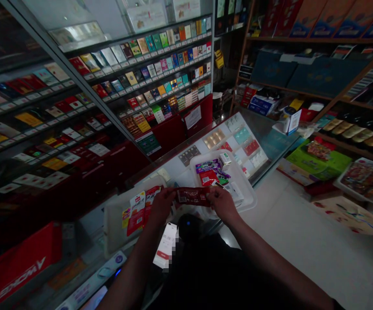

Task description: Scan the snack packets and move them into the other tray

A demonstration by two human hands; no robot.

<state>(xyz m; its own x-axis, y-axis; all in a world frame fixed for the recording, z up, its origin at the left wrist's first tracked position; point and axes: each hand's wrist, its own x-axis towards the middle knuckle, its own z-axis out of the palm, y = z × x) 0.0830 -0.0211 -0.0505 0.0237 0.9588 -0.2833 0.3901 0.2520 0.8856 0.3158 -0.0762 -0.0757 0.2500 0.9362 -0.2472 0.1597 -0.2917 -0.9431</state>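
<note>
Stretched between my two hands is a dark red snack packet (193, 196) with a barcode patch near its left end. My left hand (164, 203) pinches that left end, and my right hand (221, 201) pinches the right end. Behind and right of the packet sits a white plastic tray (250, 199) with purple packets (207, 166), a red packet (207, 177) and a small white-and-green box (225, 159). Left of my left hand, a second pale tray (111, 219) holds red-and-white snack pouches (137, 213), partly hidden by that hand.
A lit phone (166, 244) lies below my left hand. The glass counter (272, 142) runs diagonally, with cigarette shelves (160, 64) behind it. A red box (25, 262) stands at lower left. Floor (280, 232) and stacked goods, including a green box (322, 161), are at right.
</note>
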